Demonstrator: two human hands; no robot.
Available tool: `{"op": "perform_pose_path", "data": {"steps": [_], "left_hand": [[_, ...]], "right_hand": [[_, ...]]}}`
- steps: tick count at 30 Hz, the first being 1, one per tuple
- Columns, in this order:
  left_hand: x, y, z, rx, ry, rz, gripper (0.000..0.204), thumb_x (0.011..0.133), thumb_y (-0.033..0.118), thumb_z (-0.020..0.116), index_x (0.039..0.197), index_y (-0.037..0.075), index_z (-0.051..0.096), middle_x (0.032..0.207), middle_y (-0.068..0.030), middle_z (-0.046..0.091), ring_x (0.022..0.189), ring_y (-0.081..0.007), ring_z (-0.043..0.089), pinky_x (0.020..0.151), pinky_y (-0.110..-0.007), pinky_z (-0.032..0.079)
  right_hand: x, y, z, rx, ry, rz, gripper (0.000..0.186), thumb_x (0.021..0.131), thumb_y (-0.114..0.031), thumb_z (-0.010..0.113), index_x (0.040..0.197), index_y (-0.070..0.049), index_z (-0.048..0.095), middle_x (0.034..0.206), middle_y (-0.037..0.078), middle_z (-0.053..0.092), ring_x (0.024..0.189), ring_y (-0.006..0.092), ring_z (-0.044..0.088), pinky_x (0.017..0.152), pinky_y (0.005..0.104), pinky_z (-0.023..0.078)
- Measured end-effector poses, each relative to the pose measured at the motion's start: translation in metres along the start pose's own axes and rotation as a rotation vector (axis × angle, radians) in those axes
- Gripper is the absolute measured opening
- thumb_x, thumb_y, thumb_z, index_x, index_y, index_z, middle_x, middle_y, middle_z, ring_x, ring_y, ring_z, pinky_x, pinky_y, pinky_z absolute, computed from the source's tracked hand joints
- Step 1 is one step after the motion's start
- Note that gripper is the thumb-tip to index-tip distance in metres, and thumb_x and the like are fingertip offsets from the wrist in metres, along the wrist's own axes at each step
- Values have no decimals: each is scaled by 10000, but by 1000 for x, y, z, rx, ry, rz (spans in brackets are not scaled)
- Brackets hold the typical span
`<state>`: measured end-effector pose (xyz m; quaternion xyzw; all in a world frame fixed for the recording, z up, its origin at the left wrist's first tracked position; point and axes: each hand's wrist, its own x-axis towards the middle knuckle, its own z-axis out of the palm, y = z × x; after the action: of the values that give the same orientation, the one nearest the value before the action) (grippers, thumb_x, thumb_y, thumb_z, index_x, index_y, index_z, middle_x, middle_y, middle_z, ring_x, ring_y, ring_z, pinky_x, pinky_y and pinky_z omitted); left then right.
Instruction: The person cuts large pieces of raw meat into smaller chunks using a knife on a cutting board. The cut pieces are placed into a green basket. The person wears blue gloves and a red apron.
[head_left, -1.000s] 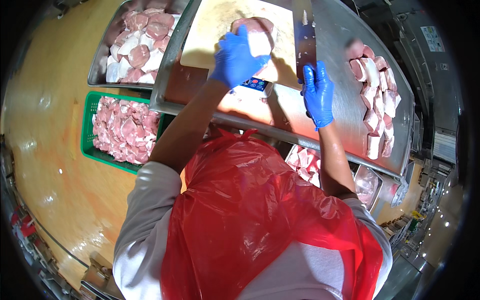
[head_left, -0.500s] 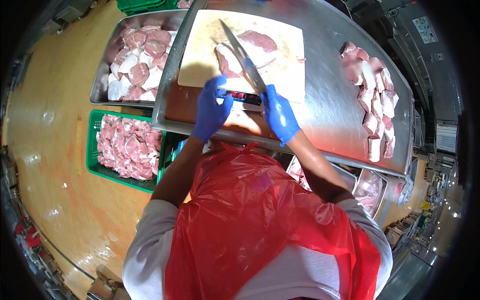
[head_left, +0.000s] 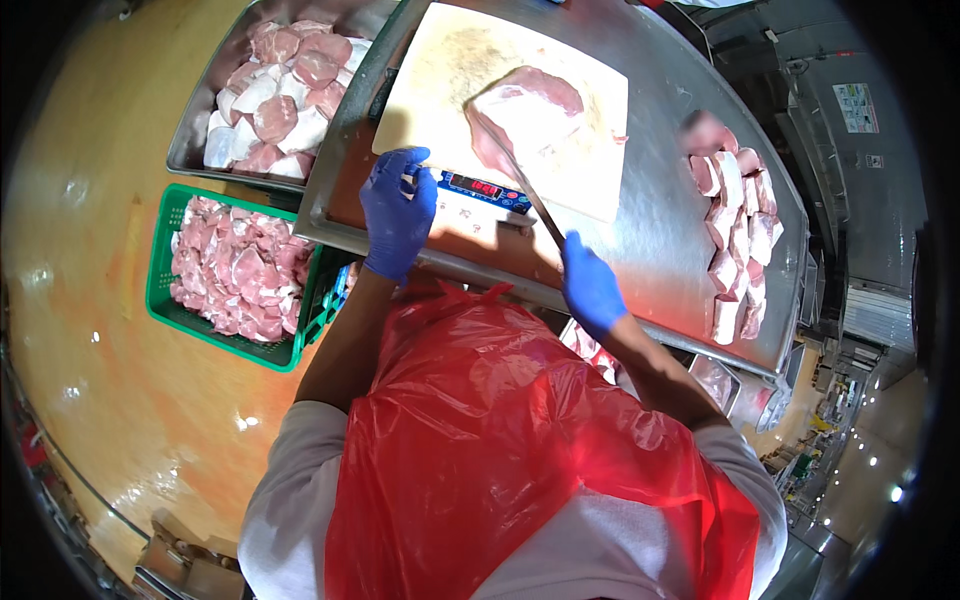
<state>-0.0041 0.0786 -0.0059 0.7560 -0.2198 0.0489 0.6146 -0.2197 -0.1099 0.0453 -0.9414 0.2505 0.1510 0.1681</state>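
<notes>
My blue-gloved right hand (head_left: 593,284) is closed around a long knife (head_left: 538,202), whose blade points away from me and crosses the near edge of a meat piece. That raw meat piece (head_left: 530,105), pink with a pale fat layer, lies on the white cutting board (head_left: 420,120). Beside the board's near left corner is my blue-gloved left hand (head_left: 396,218). Its fingers are loosely bent, a gap shows between them and the thumb, and nothing is seen in it. Between my hands, at the board's near edge, sits a blue digital scale display (head_left: 486,190) with lit red digits.
Rows of meat chunks (head_left: 738,240) lie on the metal table (head_left: 655,240) at right. To the left stand a metal tub (head_left: 182,150) of meat pieces and a green basket (head_left: 160,255) of smaller trimmings. Small scraps lie near the scale display.
My right hand has drawn the knife nearer and to the right, bringing its blade lower over the meat. My left hand has moved slightly left, its fingers more bent. The view has shifted.
</notes>
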Motion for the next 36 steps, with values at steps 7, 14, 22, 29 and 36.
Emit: {"op": "perform_pose_path", "data": {"steps": [7, 14, 22, 29, 36], "left_hand": [[-12, 17, 44, 25, -94, 214, 264, 831, 120, 774, 1072, 56, 685, 1023, -126, 667, 830, -253, 689, 724, -362, 568], [-10, 20, 73, 71, 40, 334, 528, 731, 127, 885, 1144, 5, 581, 1132, -153, 569, 834, -285, 632, 698, -372, 558], [-23, 35, 65, 141, -150, 254, 391, 787, 102, 824, 1139, 50, 662, 1134, -136, 559, 918, -284, 656, 745, -369, 571], [-25, 6, 89, -208, 49, 102, 203, 766, -59, 749, 922, 34, 657, 957, -72, 603, 758, -144, 633, 662, -287, 536], [-38, 8, 97, -657, 148, -357, 351, 739, -132, 744, 961, 16, 516, 811, -4, 600, 726, -54, 564, 662, -213, 494]], "right_hand": [[-53, 33, -36, -100, 169, -154, 141, 983, -94, 530, 1107, -45, 483, 867, 272, 653, 748, 458, 659, 607, 547, 507], [-41, 21, -17, 50, 284, -127, 127, 975, -93, 580, 1067, -42, 509, 830, 267, 645, 759, 468, 654, 603, 537, 500], [-19, 6, -38, 267, 622, -219, 153, 969, -32, 595, 1089, -26, 500, 787, 268, 618, 719, 494, 618, 581, 488, 483], [31, -12, -21, 158, 579, -297, 175, 965, -82, 600, 1113, -52, 510, 837, 244, 648, 723, 456, 641, 588, 510, 494], [67, -47, -30, -72, 376, -409, 344, 886, -53, 545, 1227, -75, 503, 912, 222, 681, 773, 418, 691, 643, 493, 561]]}}
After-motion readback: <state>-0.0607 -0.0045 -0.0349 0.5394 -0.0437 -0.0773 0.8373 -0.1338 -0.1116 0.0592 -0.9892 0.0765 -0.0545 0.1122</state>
